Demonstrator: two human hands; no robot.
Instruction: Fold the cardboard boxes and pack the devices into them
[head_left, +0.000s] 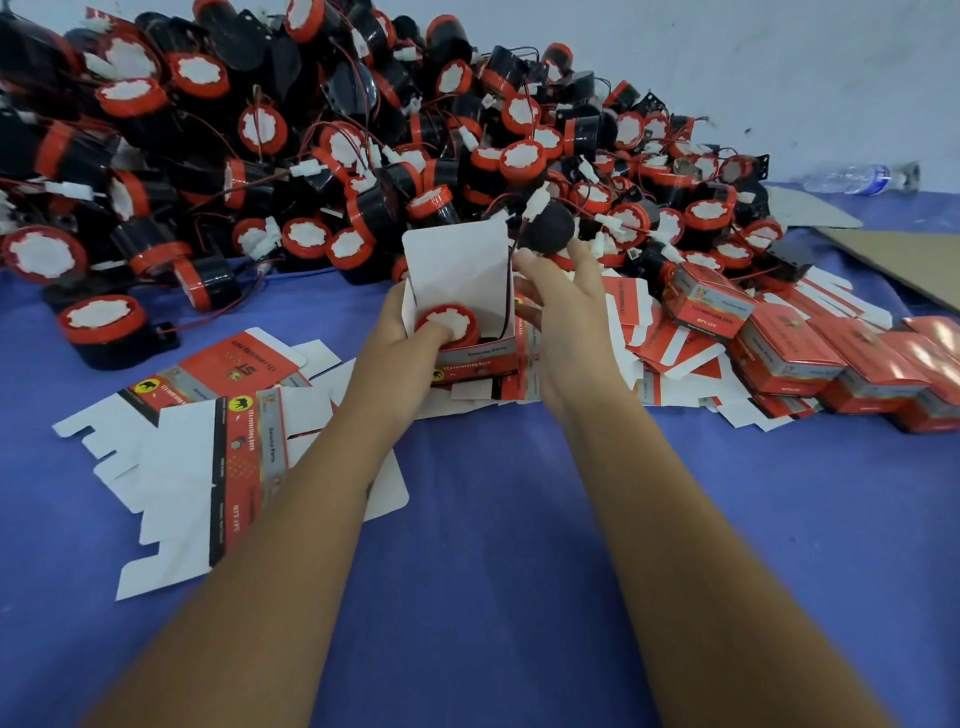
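Your left hand (410, 332) grips the box (462, 312), thumb pressing the device (448, 323) inside; your right hand (561, 301) grips loosely near the wire (506, 296), which may snag the lid.

A heap of devices (322, 135) fills the upper left and centre of the frame, lying on the worktop (493, 519). Below it at centre stands an open box (460, 306) with one device (449, 323) inside. Flat box blanks (208, 431) lie at the left; packed boxes (810, 353) are grouped at the right. A bottle (857, 177) lies at the upper right.
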